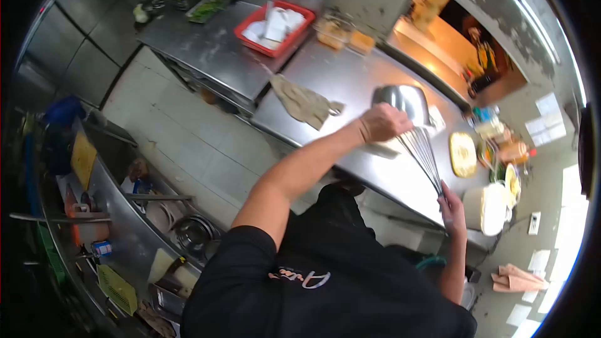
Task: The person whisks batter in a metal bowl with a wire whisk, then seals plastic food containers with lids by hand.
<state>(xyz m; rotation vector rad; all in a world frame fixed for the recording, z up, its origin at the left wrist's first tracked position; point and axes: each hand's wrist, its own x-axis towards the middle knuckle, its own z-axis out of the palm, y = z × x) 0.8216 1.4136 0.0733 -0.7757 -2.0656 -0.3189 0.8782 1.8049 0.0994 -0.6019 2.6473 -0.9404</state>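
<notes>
My left hand [385,122] reaches across to the steel counter and is closed at the near edge of a shiny metal bowl [402,99]; its fingertips are partly hidden. In my right hand [451,208] is the handle of a wire whisk [423,155]. The whisk's wires slant up and left, ending close beside my left hand and the bowl. What is inside the bowl cannot be seen. A yellowish oval tray [462,154] lies right of the whisk, and a white bucket [487,208] stands beyond my right hand.
A crumpled cloth [305,101] lies on the steel counter [350,81]. Further back are a red basket [275,27] with white items and clear containers [332,32]. Bottles [513,151] crowd the right wall. Behind on the left, a lower unit holds metal bowls [193,233] and a knife [170,270].
</notes>
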